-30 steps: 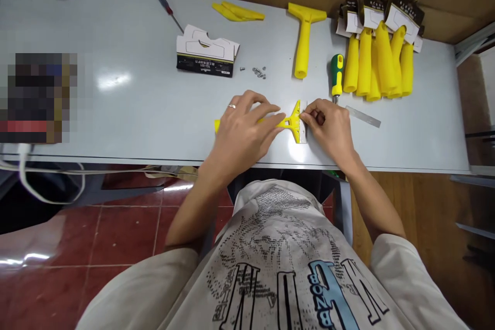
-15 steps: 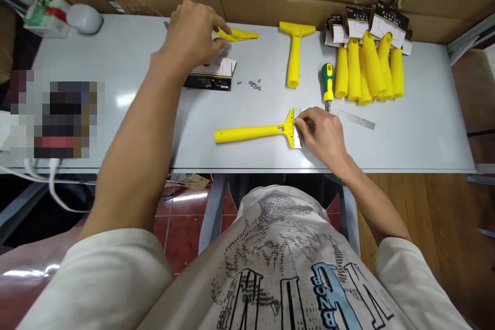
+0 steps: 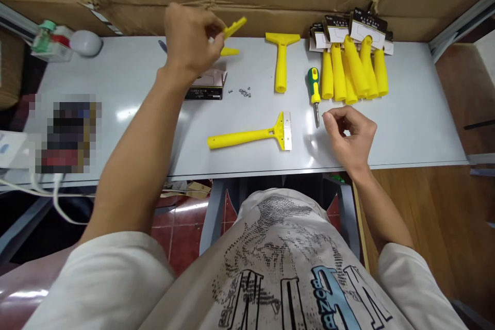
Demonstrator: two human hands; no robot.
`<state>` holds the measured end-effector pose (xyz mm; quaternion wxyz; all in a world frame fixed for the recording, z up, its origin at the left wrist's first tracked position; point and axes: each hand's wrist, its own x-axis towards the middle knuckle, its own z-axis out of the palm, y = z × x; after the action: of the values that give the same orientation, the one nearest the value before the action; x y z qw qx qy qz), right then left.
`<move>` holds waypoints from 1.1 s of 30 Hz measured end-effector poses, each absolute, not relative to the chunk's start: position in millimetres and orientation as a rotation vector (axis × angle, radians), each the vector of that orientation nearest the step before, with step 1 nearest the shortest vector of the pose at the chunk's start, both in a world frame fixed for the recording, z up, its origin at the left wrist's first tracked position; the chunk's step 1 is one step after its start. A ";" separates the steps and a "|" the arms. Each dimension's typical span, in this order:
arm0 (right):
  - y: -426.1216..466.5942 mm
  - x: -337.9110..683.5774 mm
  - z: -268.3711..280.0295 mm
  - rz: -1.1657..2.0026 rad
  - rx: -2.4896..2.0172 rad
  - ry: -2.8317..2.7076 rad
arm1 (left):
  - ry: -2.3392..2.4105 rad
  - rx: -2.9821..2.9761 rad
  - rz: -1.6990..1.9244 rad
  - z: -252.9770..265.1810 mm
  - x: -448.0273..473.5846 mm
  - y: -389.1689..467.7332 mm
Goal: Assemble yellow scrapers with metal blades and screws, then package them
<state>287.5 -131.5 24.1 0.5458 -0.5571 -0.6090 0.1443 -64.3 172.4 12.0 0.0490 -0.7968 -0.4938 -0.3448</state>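
Smooth yellow plastic scraper, flat shiny metal blade at its 3 o'clock end, lies on the table. Left hand, scraper's 11 o'clock, pinches a slim yellow plastic piece. Right hand, 3 o'clock: curled, can't tell if pinch is closed.

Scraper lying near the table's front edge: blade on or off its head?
On: the metal blade lies across the head of the yellow scraper. Cannot tell whether it is fastened; details are too small.

White table with yellow scraper, screwdriver and screws
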 end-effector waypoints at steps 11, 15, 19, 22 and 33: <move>-112.2 264.3 24.4 0.992 -1.115 -1.393 | -1.622 -3.197 -1.749 49.3 23.0 -72.8; -103.7 280.5 9.9 0.987 -1.228 -1.284 | -1.506 -3.015 -1.279 26.0 -4.3 -72.8; -103.4 280.8 12.2 1.276 -1.284 -1.323 | -1.369 -2.994 -0.865 5.9 -17.0 -79.2; -107.9 278.1 20.6 1.286 -1.272 -1.303 | -1.156 -3.058 -0.656 0.2 -6.4 -90.6; -123.8 277.9 24.5 1.407 -1.360 -1.188 | -0.896 -2.846 -0.683 -18.1 -0.5 -94.9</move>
<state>277.9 -123.8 24.5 0.4135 -0.5409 -0.4725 0.5596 -0.5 -94.9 -18.1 0.0401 -0.9291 -0.2924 -0.2230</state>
